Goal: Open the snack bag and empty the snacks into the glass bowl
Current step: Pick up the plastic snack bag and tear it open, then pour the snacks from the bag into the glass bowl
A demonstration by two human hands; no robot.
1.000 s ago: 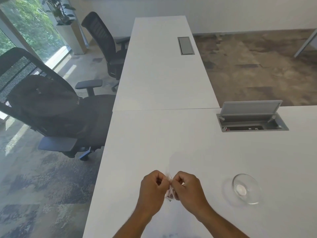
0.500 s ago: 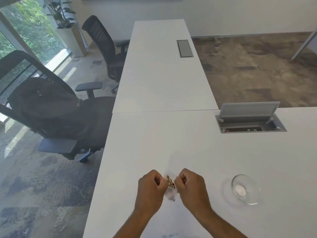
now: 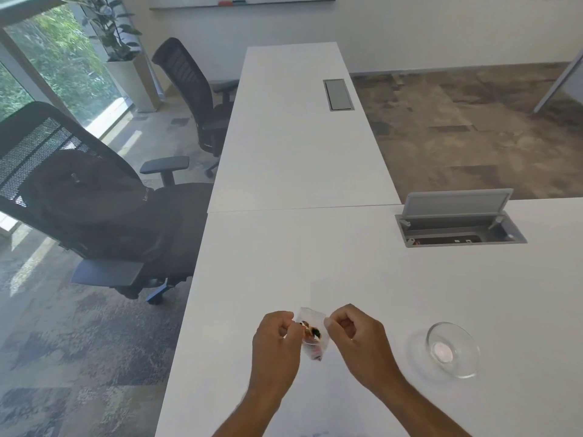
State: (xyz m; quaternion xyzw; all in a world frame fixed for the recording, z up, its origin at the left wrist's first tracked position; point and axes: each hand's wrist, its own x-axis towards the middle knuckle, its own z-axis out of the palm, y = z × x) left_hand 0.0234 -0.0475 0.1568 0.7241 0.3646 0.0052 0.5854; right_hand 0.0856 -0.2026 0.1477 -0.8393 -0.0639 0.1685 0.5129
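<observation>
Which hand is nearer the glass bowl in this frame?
The right. The right hand pinches the snack bag just left of the bowl, with bare table between them. The left hand holds the bag's other side, farther left.

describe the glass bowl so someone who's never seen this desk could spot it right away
Start at the near white desk, the one with the open grey cable box set into it. Come toward the person from that box: the glass bowl sits alone to the right of the right hand. It is small, round, shallow and clear, unlike the crinkly snack bag pinched between both hands.
</observation>
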